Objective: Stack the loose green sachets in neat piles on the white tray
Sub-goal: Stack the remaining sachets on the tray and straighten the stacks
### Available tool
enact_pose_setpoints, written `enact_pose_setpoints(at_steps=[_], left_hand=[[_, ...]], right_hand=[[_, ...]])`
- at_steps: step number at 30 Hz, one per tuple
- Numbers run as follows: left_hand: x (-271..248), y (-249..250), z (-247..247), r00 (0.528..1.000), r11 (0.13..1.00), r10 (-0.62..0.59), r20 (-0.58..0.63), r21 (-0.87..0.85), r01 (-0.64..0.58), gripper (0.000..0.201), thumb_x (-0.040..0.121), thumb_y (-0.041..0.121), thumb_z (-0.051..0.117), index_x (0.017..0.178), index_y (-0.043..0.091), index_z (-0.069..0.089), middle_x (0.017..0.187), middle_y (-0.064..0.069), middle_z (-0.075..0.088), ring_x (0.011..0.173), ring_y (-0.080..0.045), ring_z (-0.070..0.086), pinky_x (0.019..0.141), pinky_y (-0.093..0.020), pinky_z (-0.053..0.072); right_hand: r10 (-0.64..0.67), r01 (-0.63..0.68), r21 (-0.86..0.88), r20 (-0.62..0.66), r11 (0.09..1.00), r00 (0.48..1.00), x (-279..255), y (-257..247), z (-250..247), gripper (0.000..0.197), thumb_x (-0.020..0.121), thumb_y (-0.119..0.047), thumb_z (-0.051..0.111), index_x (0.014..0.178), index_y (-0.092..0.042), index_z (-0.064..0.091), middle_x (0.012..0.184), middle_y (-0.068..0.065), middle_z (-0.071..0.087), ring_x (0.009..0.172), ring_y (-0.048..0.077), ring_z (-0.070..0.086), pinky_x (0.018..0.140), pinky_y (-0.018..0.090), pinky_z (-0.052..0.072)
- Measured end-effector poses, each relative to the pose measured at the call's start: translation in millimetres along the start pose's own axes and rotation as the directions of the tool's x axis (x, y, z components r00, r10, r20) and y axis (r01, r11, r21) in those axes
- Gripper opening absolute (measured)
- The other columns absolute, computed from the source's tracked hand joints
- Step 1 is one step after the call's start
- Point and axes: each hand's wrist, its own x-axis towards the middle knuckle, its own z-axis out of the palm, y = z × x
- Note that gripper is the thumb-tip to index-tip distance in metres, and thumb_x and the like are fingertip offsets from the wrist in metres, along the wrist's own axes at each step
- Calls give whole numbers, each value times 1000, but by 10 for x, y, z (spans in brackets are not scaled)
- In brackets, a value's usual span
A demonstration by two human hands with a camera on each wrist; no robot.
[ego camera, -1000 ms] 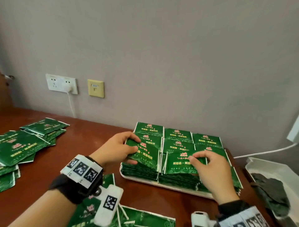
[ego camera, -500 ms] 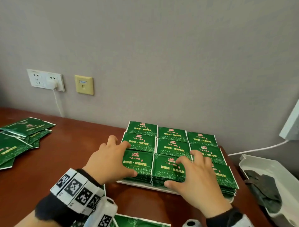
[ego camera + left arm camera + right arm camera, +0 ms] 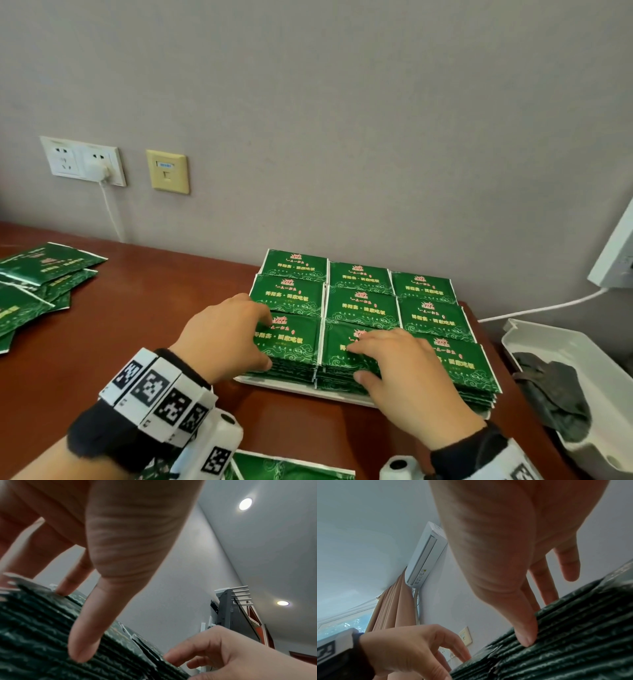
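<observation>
Green sachets stand in three rows of neat piles on the white tray (image 3: 284,385). My left hand (image 3: 253,342) lies on the front-left pile (image 3: 294,339), fingers on top and thumb (image 3: 85,642) against the pile's near side (image 3: 34,635). The right hand (image 3: 376,359) lies the same way on the front-middle pile (image 3: 337,346), its thumb (image 3: 525,632) pressing the stacked edges (image 3: 573,635). Both hands have straight fingers. More loose sachets (image 3: 34,284) lie at the far left of the brown table, and others (image 3: 287,469) lie near me.
A second white tray (image 3: 582,370) holding dark pieces stands at the right. A white cable (image 3: 541,308) runs behind it. The grey wall rises just behind the tray, with sockets (image 3: 82,161) and a plugged charger at the left.
A second ago each hand was holding a sachet above a front pile. Both sachets now lie flat on the piles and the hands press on top of them.
</observation>
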Motion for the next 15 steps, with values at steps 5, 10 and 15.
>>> enact_pose_setpoints(at_steps=[5,10,15], left_hand=[[37,-39,30,1000,999,26,-12,-25,-26,62,68,56,80,124,43,55,117,18,49,103,-10,57,86,-31,52],[-9,-27,-16,998,997,55,-9,-57,-55,72,67,61,78,130,40,52,125,15,50,108,-9,56,91,-30,51],[-227,-67,-278,997,994,81,15,-73,-80,72,69,59,80,131,33,56,129,7,54,115,-14,56,100,-35,48]], right_hand=[[-6,6,9,-8,1000,1000,-1,21,16,43,99,-41,58,141,-43,50,147,-25,46,138,5,36,116,36,26],[-20,21,30,-17,999,1000,-29,-15,-5,47,96,-45,60,142,-41,48,147,-24,44,139,6,34,117,35,25],[-84,97,176,-80,980,993,-126,-121,-140,45,90,-47,69,132,-37,59,131,-23,55,127,2,48,111,32,39]])
